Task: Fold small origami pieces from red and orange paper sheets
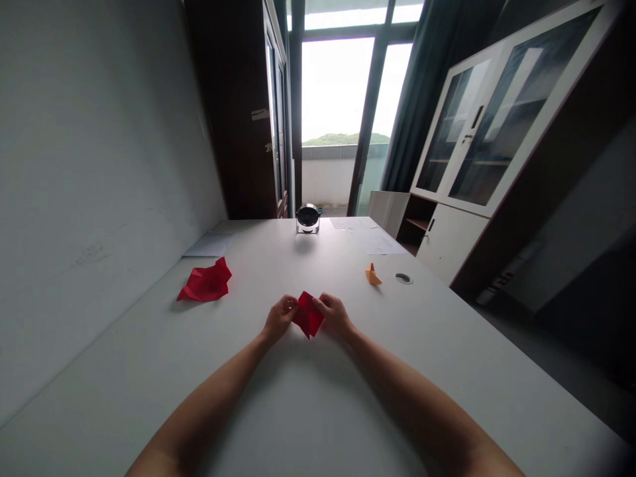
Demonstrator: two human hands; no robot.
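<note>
Between my two hands, above the middle of the white table (298, 411), is a folded red paper (309, 314) with a pointed lower end. My left hand (281, 318) pinches its left edge, and my right hand (334, 314) grips its right edge with the thumb on top. A creased sheet of red paper (206, 281) lies to the left. Off to the right sits a small orange folded-paper figure (372, 274). The fingers behind the folded paper are partly hidden.
A round black device on a clear stand (308, 217) is at the table's far end. White papers (385, 241) lie at the far right, more (211, 244) by the left wall. A cable hole (403, 278) is set into the right side. White cabinets (462, 132) stand beyond.
</note>
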